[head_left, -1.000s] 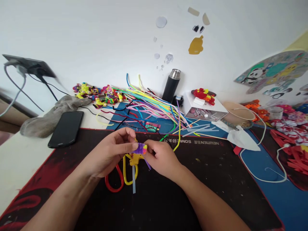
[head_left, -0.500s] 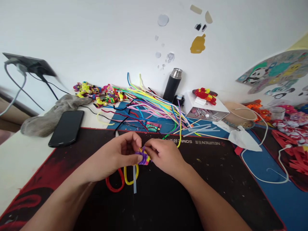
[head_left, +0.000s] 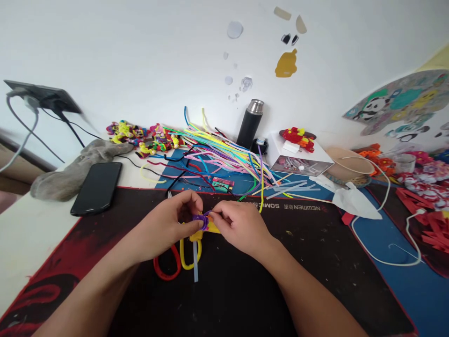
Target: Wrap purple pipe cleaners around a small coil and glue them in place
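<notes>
Between thumb and fingers, my left hand [head_left: 177, 220] pinches a small purple and yellow pipe-cleaner figure [head_left: 200, 222] above the mat. Close on its right, my right hand [head_left: 242, 224] is closed in a pinch at a thin purple pipe-cleaner strand coming off the figure. The fingertips partly cover both. Scissors with red and yellow handles [head_left: 167, 277] lie under my left hand, their blades mostly hidden. A translucent glue stick [head_left: 195, 267] rests across the yellow handle loop.
A heap of coloured pipe cleaners [head_left: 224, 154] spreads behind my hands. Beyond it stand a black thermos [head_left: 250, 124] and a white drawer box [head_left: 301, 157]. A phone [head_left: 97, 188] lies at left; a white cable [head_left: 382, 264] and red strips [head_left: 426, 215] are at right.
The figure has turned in my left fingers, so its yellow parts now point down and right. Both hands have barely shifted; the purple strand lies lower between them.
</notes>
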{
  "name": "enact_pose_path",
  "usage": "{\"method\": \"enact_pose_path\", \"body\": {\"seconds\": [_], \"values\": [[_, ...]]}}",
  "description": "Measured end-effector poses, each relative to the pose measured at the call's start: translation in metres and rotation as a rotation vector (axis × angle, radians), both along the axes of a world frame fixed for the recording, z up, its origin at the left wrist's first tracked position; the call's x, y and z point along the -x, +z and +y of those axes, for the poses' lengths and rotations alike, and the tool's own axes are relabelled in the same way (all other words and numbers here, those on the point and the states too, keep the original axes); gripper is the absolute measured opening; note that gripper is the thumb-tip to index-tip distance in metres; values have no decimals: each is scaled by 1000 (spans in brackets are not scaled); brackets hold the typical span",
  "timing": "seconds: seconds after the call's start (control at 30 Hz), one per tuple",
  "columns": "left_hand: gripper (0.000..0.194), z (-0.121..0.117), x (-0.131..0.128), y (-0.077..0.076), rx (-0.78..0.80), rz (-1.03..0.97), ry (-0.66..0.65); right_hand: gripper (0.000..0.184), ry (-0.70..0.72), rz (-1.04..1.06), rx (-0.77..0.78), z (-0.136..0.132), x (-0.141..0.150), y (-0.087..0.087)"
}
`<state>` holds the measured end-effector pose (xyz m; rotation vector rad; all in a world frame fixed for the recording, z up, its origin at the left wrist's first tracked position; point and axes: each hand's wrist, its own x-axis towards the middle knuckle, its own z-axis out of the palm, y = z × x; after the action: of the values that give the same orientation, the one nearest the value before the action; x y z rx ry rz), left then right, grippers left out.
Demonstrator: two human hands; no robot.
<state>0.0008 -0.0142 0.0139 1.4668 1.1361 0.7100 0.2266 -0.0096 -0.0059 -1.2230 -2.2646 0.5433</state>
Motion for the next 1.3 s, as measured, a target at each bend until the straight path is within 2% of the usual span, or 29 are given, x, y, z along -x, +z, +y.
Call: {"method": "enact_pose_path", "body": {"seconds": [0.2,0.43,0.57,0.77,0.93,1.3], "values": [[19,0,-4,-5,-158,121,104,19,-43,187,103,-3,3,0],[38,-4,-16,0,-298,223,184,22,-85,331,312,-4,7,1],[34,-4,-20,0,-319,271,178,23,-96,376,373,-3,7,0],[29,-2,-18,-6,-448,289,216,23,-92,476,470,-2,7,2],[29,-2,-18,-7,-429,269,205,26,-103,612,608,-2,7,6],[20,-4,-18,-1,-457,236,305,25,-80,882,811,-2,8,12]]}}
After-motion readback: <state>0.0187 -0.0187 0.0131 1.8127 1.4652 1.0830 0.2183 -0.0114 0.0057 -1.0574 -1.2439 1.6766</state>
